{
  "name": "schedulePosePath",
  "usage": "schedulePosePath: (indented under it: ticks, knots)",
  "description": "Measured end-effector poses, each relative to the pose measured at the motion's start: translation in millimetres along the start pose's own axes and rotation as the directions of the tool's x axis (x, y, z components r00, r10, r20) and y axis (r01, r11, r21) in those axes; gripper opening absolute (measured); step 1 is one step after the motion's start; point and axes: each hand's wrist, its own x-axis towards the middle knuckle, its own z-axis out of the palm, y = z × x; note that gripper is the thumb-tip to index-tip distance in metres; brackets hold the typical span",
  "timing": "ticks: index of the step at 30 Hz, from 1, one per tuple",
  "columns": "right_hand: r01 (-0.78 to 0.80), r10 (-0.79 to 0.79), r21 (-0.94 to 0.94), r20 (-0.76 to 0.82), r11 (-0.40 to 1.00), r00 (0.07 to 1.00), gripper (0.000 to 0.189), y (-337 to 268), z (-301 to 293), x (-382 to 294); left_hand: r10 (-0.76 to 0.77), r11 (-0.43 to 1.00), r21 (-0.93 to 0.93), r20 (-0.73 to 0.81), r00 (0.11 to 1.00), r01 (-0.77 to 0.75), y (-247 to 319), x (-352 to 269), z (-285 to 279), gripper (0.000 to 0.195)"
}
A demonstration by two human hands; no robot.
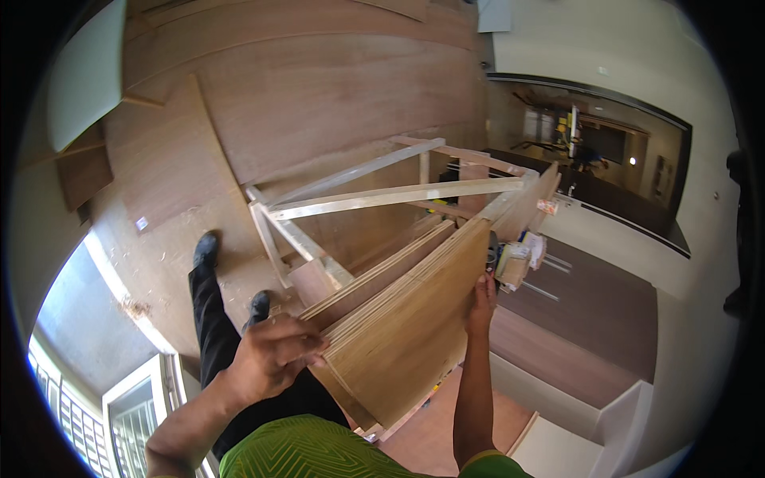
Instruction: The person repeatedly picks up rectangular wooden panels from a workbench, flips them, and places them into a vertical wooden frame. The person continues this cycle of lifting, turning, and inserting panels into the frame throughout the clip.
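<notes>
Several plywood panels (412, 322) stand on edge in a tight stack in front of me, their layered top edges facing up. At the stack's near left corner, my left hand (278, 355) has its fingers curled around the panel edges. My right hand (483, 302) holds the right end, thumb side against the broad face and fingertips at the far edge. Beneath and behind the stack is a wooden frame of battens (394, 197), with two long rails running away at an angle. The stack hides the lower part of the frame.
Packets and papers (520, 263) lie beside my right hand, with an orange-and-white cup-like item (547, 207) beyond. A dark counter (597, 197) runs below a wall opening. Large sheets (346, 89) cover the floor, shavings lie near my shoes (207, 248), and a glazed door (137, 406) stands left.
</notes>
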Motion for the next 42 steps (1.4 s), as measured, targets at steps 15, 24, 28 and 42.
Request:
schedulePosePath:
  ticks: [15, 24, 28, 42]
  knots:
    - [-0.030, 0.032, -0.024, 0.115, 0.999, 0.993, 0.038, -24, 3, -6, 0.039, 0.993, 0.108, -0.016, 0.999, -0.037, 1, -2, 2, 0.039]
    - [-0.073, 0.084, -0.071, 0.156, 0.995, 0.984, 0.038, -20, -12, 4, 0.076, 0.940, 0.332, 0.034, 0.997, -0.083, 14, 1, 0, 0.041]
    - [0.147, -0.119, -0.175, 0.160, 0.974, 0.980, 0.036, -66, 4, 20, 0.077, 0.948, 0.305, 0.047, 0.996, -0.087, 13, 0, 0, 0.043]
    - [0.101, -0.098, -0.545, 0.035, 0.832, 0.995, 0.032, -131, 84, 77, 0.048, 0.935, 0.354, -0.154, 0.987, 0.010, 18, -13, 24, 0.045]
